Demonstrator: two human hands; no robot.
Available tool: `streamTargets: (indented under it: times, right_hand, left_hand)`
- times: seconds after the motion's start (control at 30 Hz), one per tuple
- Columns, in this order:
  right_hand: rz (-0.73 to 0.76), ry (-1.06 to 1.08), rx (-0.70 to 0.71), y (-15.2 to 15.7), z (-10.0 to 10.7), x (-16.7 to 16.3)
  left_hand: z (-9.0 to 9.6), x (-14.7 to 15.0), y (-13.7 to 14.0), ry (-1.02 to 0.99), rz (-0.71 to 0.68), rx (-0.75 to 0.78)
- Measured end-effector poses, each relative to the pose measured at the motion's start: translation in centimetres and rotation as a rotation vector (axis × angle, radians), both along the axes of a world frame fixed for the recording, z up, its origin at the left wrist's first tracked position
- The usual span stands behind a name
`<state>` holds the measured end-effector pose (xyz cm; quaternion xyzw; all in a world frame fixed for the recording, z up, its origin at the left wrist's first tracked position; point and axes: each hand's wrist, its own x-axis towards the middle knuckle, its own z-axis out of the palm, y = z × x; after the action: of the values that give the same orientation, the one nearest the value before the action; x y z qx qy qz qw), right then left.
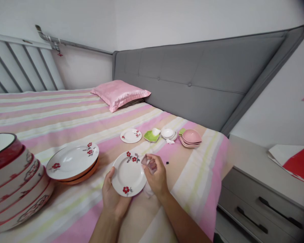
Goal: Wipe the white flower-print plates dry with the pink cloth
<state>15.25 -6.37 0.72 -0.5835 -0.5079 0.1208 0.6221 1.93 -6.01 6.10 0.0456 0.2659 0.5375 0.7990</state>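
Note:
A small white plate (125, 172) with red flowers is tilted toward me above the bed. My left hand (114, 195) grips it from the left and below, thumb along its rim. My right hand (155, 175) is closed on a pale pinkish cloth (148, 163), pressed at the plate's right edge; part of the cloth hangs below the fingers. Just beyond lies a similar plate (131, 135), flat on the bedding. Beside it are a green leaf-shaped dish (151, 136), a stack of small white dishes (168, 133) and a stack of pink dishes (192, 136).
On the left stand a tall stack of red-and-white bowls (17, 189) and a larger flowered plate (73, 162) atop orange dishes. A pink pillow (120, 92) rests near the grey headboard (187, 74). A drawer cabinet (263, 179) adjoins the bed's right edge.

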Motion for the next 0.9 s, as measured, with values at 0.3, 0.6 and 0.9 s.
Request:
streamTargets:
  times: [0.3,0.6,0.9]
  right_hand:
    - [0.083,0.062,-0.238,0.2,-0.6,0.3]
    - [0.318,0.463,-0.219,1.1,-1.6,0.9]
    - [0.385,0.55,-0.257,0.9,-2.1,1.2]
  left_hand:
    - [0.0,-0.2,0.0,-0.002,-0.016,-0.001]
    - [0.1,-0.5,0.2,0.048,-0.035,0.027]
    - [0.3,-1.1,0.4,0.246,-0.084,0.058]
